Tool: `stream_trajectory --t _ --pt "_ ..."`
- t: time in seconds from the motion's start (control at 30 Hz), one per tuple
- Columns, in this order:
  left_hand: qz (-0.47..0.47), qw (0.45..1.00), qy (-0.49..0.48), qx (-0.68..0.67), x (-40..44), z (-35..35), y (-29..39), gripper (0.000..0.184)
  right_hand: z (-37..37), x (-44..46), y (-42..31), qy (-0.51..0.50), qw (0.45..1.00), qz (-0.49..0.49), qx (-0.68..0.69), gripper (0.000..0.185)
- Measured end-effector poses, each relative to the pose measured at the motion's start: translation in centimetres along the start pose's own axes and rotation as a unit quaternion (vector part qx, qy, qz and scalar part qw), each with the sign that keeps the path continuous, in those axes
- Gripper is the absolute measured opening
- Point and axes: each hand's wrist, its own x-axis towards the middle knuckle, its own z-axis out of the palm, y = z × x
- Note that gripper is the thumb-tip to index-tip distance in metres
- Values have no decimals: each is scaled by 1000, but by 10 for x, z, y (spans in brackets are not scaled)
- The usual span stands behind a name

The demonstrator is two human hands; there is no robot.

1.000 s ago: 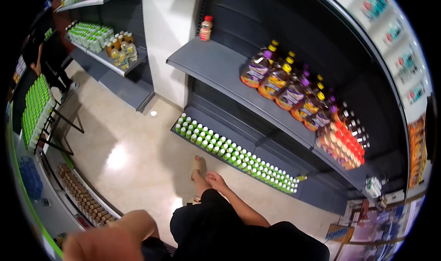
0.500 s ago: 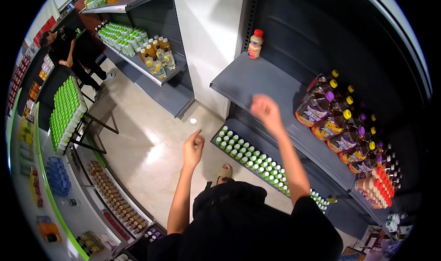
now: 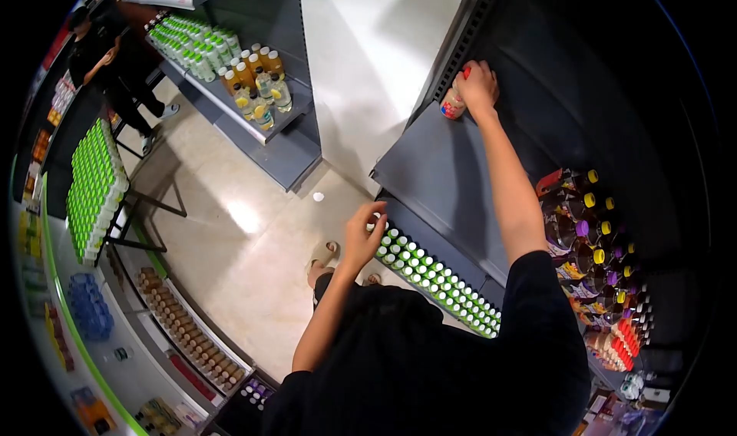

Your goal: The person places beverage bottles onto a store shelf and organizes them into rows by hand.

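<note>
At the far end of the grey upper shelf stands a small pink drink bottle with a red cap. My right hand reaches over to it, fingers closed round its upper part and hiding some of the cap. Lower down, my left hand hangs in the air with loosely bent fingers, holding nothing. From my viewpoint it overlaps the end of a low shelf row of white-capped green bottles; I see no grip on them.
Large dark drink bottles with yellow and purple caps crowd the shelf's right part, beside red-capped bottles. A white pillar separates this shelf from another bottle rack. A person stands behind a table stacked with green-and-white bottles.
My right hand has moved up and forward to the pink bottle and closed on it. My left hand has shifted right. The view has turned and moved nearer the shelf's far end.
</note>
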Motion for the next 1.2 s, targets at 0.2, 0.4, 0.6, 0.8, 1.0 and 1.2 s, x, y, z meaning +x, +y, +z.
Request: stream_trajectory --t 0.2,0.4,0.6,0.8,1.0,1.2 --pt "96 991 -88 -12 61 -3 11 18 9 -28 8 129 979 -75 136 17" --pt "168 981 -92 -45 105 -25 22 14 21 -98 -12 246 904 39 348 15" --pt "213 969 -119 -31 132 -44 21 28 -21 -131 -22 220 793 123 554 29" --pt "260 941 -210 49 185 -57 51 100 -93 -202 -103 88 777 64 620 26" --pt "221 809 -545 10 205 -45 45 66 -109 -280 -132 80 835 147 523 36" --pt "146 736 -645 147 112 -48 8 77 -149 -333 -109 -221 925 192 242 70"
